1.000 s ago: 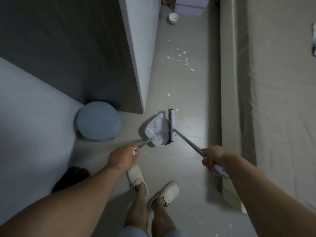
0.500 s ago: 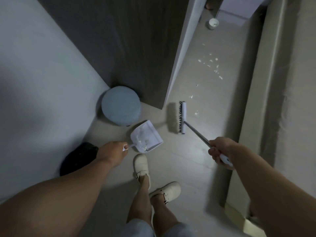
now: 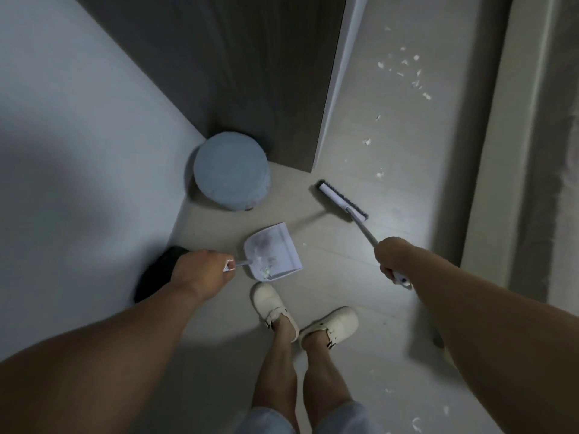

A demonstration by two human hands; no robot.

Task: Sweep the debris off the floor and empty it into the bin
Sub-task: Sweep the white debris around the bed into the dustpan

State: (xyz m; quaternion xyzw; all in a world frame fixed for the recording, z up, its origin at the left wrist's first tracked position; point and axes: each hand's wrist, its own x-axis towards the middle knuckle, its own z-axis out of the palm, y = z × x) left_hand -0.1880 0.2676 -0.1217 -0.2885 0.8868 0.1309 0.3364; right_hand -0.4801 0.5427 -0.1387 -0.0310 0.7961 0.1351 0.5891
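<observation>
My left hand (image 3: 202,270) grips the handle of a white dustpan (image 3: 274,252) that holds a few white scraps near its back. My right hand (image 3: 396,258) grips the handle of a broom whose white head with dark bristles (image 3: 341,200) is to the right of the pan, apart from it. White paper scraps (image 3: 404,70) lie scattered on the floor farther ahead, with a few more (image 3: 416,424) at the lower right. A black bin (image 3: 156,277) sits against the wall, partly hidden behind my left hand.
A round blue-grey stool (image 3: 230,177) stands in the corner by a dark cabinet (image 3: 250,73). A bed edge (image 3: 526,151) runs along the right side. My feet in cream clogs (image 3: 272,303) stand just behind the dustpan. A white wall (image 3: 78,151) is on the left.
The dustpan has come away from the broom and moved back towards the black bin. The broom head has turned and swung out to the right. My view has turned left.
</observation>
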